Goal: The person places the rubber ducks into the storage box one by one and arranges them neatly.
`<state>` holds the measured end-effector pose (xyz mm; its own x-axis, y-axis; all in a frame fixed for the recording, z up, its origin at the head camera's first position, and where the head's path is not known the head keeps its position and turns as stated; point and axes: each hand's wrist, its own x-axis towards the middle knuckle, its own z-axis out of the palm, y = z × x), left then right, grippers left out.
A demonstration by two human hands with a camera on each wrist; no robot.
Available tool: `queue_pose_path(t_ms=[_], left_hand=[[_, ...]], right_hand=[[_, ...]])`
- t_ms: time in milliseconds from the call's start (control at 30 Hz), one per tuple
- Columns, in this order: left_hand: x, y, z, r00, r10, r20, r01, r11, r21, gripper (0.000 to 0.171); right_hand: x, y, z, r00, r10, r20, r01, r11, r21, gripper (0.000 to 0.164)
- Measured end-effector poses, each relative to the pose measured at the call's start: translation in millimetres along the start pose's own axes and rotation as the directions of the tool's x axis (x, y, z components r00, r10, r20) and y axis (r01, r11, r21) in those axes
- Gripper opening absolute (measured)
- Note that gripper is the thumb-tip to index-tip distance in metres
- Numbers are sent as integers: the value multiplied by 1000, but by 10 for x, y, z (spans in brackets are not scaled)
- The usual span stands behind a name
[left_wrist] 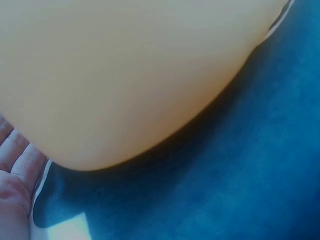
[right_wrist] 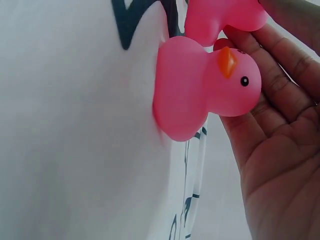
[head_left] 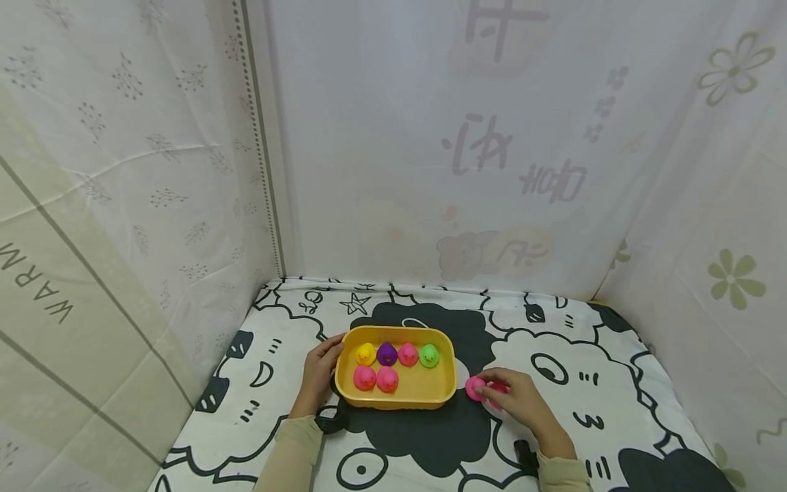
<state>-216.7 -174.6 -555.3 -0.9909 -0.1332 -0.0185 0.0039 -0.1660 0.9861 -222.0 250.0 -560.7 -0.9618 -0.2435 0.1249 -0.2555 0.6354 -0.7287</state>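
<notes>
My left hand (head_left: 321,372) grips the left end of a yellow plastic tray (head_left: 399,403); its fingers (left_wrist: 19,152) lie against the tray's outer wall in the left wrist view. Beyond the tray's right end, my right hand (head_left: 519,400) pinches a pink rubber duck (head_left: 475,388) between thumb and fingers. Another pink duck (right_wrist: 182,87) with an orange beak stands on the cloth before the right palm, mostly covered by that hand in the head view. Inside the tray, a yellow duck (head_left: 365,354), purple duck (head_left: 387,354), pink duck (head_left: 408,354) and green duck (head_left: 429,355) form the back row.
Two more pink ducks sit at the tray's front left, one being the leftmost duck (head_left: 365,378). A black-and-white cartoon cloth (head_left: 590,383) covers the surface. Pale printed curtains (head_left: 381,171) enclose the back and both sides.
</notes>
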Motion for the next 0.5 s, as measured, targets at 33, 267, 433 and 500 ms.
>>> queue_pose_path(t_ms=[33, 267, 433, 500], left_hand=[[-4, 2, 2, 1000, 2, -1, -2, 1000, 4, 35], [-35, 29, 16, 1000, 7, -9, -7, 1000, 26, 36], [-37, 42, 21, 1000, 5, -16, -5, 999, 39, 36], [-35, 44, 21, 1000, 6, -16, -5, 999, 42, 36]], right_hand=[[8, -5, -5, 1000, -3, 2, 3, 1000, 1, 27], [90, -57, -51, 998, -55, 0, 55, 998, 28, 23], [169, -123, -93, 995, -99, -1, 99, 995, 16, 24], [200, -154, -109, 994, -108, 6, 108, 994, 7, 25]])
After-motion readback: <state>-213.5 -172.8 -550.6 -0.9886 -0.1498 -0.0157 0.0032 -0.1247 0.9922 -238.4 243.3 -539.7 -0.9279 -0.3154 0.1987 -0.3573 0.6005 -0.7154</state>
